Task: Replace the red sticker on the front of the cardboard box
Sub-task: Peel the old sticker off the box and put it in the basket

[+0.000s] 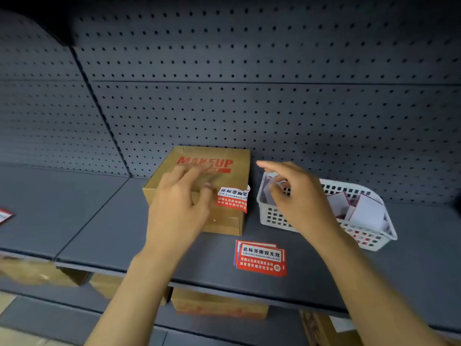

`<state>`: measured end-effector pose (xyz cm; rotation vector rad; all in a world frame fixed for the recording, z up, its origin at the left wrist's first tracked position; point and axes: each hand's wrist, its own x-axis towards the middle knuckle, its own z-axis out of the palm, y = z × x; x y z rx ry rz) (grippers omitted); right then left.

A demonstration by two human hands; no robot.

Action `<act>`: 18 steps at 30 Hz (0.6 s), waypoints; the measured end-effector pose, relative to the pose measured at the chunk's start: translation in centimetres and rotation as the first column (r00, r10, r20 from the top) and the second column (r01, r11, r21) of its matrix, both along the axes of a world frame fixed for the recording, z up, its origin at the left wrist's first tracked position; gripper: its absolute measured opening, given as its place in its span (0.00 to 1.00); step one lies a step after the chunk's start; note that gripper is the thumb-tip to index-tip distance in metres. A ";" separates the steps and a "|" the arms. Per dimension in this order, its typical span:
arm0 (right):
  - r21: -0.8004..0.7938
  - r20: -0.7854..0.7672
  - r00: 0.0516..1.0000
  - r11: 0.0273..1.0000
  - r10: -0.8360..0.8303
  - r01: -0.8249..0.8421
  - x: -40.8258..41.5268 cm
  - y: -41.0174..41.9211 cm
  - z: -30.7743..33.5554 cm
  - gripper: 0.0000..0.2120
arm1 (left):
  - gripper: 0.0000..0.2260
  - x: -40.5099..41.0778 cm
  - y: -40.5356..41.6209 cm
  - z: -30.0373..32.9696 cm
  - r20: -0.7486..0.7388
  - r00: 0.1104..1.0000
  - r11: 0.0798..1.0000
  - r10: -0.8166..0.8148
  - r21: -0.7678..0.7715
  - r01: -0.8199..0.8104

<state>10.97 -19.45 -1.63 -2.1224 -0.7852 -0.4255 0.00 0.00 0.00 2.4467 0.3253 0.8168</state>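
Observation:
A brown cardboard box (224, 156) printed "MAKEUP" in red stands on the dark shelf. A red and white sticker (232, 199) folds over its front right edge, torn at the right end. My left hand (179, 203) lies flat on the box top and front edge, fingers spread, just left of the sticker. My right hand (296, 196) hovers over the left end of a white basket (369, 239), fingers loosely curled and apart, holding nothing that I can see. A small stack of fresh red stickers (260, 258) lies on the shelf in front of the box.
The white basket holds several white and red backing papers (366, 211). A pegboard wall (249, 83) rises behind the shelf. Another red sticker (5, 216) lies at the far left edge. Cardboard boxes (219, 307) sit on the lower shelf.

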 end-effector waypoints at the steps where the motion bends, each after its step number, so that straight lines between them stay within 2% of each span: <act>1: -0.035 0.001 1.000 0.999 -0.001 0.001 0.6 0.3 -0.3 0.24 | 0.16 0.6 0.3 -0.1 0.017 1.000 1.000 -0.012 0.019 0.012; 4: -0.137 -0.044 0.999 0.990 0.014 -0.020 1.6 1.2 -1.3 0.25 | 0.14 2.0 0.8 -0.6 -0.011 0.998 0.998 -0.059 0.024 0.059; 11: -0.123 -0.042 0.994 0.986 0.105 -0.109 2.7 1.5 -2.6 0.15 | 0.16 3.3 1.5 -2.3 -0.190 0.982 0.979 0.016 0.203 0.023; 14: -0.132 0.056 0.995 0.989 0.078 -0.070 2.9 1.4 -2.4 0.11 | 0.19 3.2 1.6 -2.4 -0.219 0.976 0.974 0.019 0.223 0.031; 18: -0.186 0.178 0.978 0.979 0.113 -0.079 2.9 1.4 -1.8 0.13 | 0.29 3.3 1.7 -1.6 -0.297 0.954 0.984 -0.043 0.154 0.093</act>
